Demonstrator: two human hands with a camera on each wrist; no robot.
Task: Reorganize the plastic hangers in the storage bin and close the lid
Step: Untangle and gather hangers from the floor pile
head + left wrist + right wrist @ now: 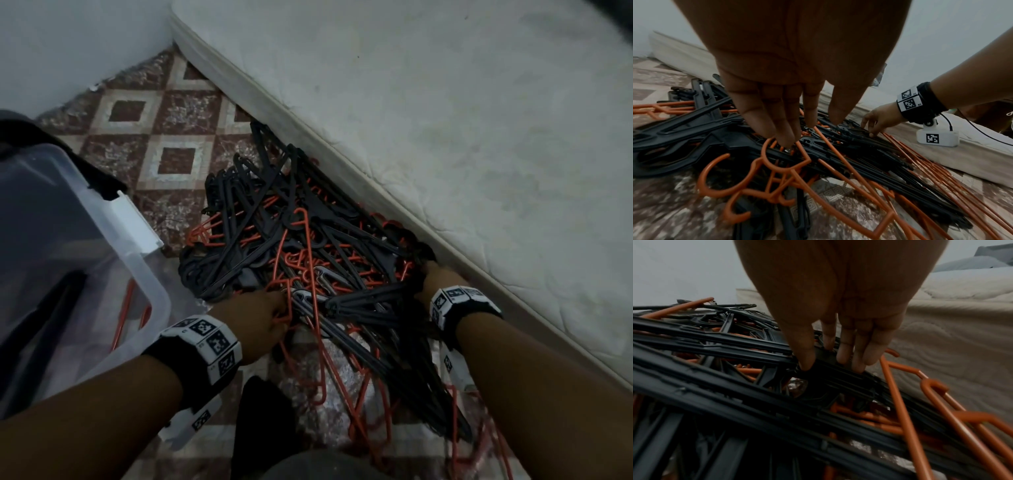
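A tangled pile of black hangers and orange hangers lies on the patterned carpet beside a mattress. My left hand reaches into the near side of the pile. Its straight fingertips touch an orange hanger hook, and its thumb rests on a black hanger. My right hand is at the pile's right edge, next to the mattress. There its thumb and fingers pinch a bundle of black hangers. The clear storage bin stands to the left, lid off, with an orange hanger inside.
The white mattress runs diagonally along the right and hems the pile in. A wall stands at the far left. A dark object lies on the carpet near me. Bare carpet shows beyond the bin.
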